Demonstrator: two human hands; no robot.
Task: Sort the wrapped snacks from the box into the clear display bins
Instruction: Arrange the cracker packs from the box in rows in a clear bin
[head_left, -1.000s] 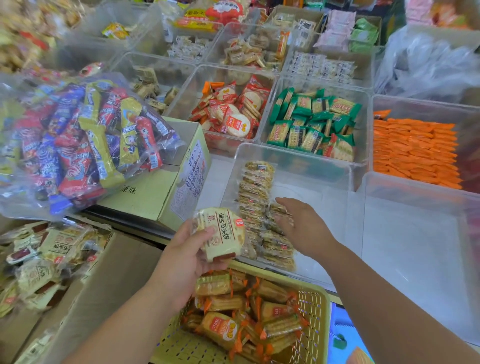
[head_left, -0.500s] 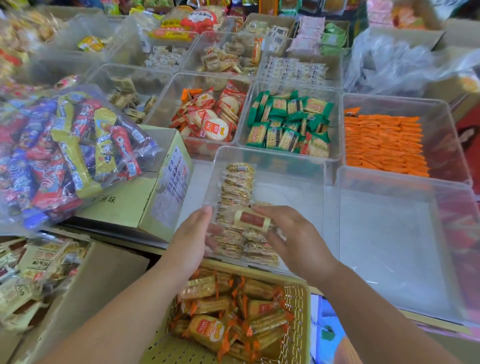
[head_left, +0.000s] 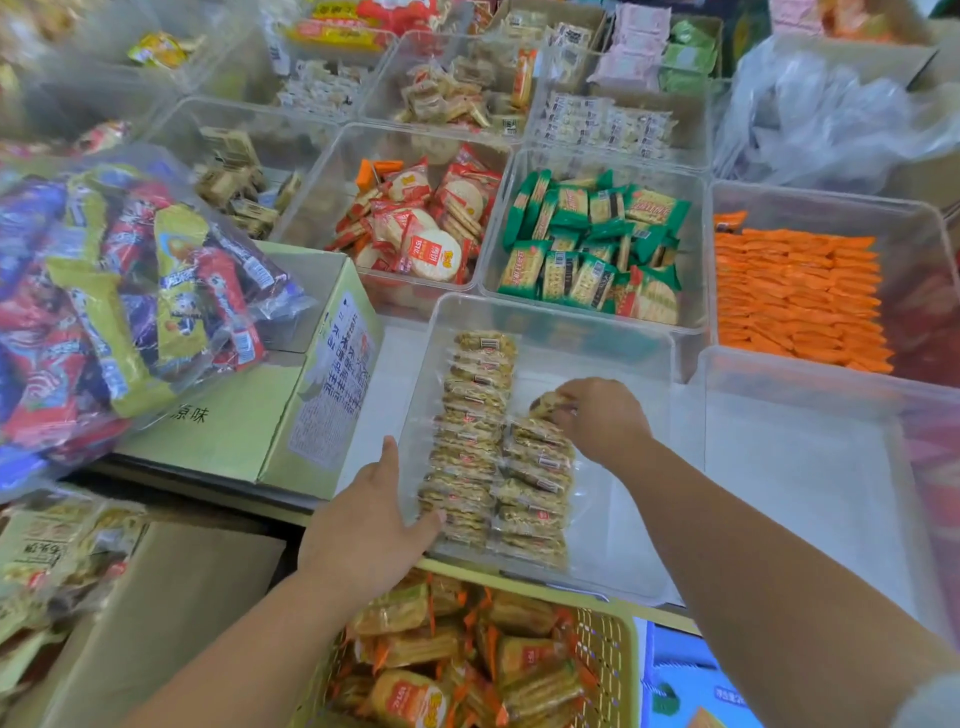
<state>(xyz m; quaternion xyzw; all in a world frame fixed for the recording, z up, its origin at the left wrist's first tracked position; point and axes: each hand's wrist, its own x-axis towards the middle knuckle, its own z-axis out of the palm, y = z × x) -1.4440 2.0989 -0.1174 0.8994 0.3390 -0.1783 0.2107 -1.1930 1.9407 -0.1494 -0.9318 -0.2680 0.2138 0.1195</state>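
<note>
- Yellow basket, nearest the person: perforated plastic, loaded with orange-trimmed wrapped snacks.
- Left hand: open and flat, fingers together, holding nothing, pressed against the near-left corner of the clear bin.
- Clear bin, just beyond the basket: two rows of wrapped snacks along its left side, packets overlapping on edge; right half bare.
- Right hand: inside the bin, fingers pinched shut on one wrapped snack packet at the far end of the shorter right row, touching or just above it, cannot tell which.
- Empty clear bin, immediately right.
- Green carton, left of the bin, closed, with a clear bag of mixed snacks lying on top.
- Middle row of bins: red-wrapped round crackers; green-wrapped crackers; orange packets stacked flat.
- Far rows: further bins of pale, small wrapped items, blurred.
</note>
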